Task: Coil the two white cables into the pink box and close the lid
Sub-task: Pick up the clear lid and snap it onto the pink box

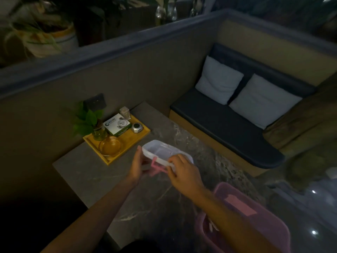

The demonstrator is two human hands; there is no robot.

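Observation:
Both my hands hold a white lid (164, 151) with a pink latch (156, 167) above the dark marble table (113, 179). My left hand (137, 167) presses against the lid's left end. My right hand (184, 173) pinches its near edge beside the latch. The pink box (259, 214) stands open at the lower right, partly behind my right forearm. Something white, probably cable (212, 226), shows inside it near the forearm; most of the inside is hidden.
A wooden tray (138, 141) at the table's far left corner holds a small plant (89, 121), a glass dish (110, 146), a white-and-green carton (116, 126) and a small silver object (136, 127). A dark bench (228, 130) with two light cushions lies beyond the table.

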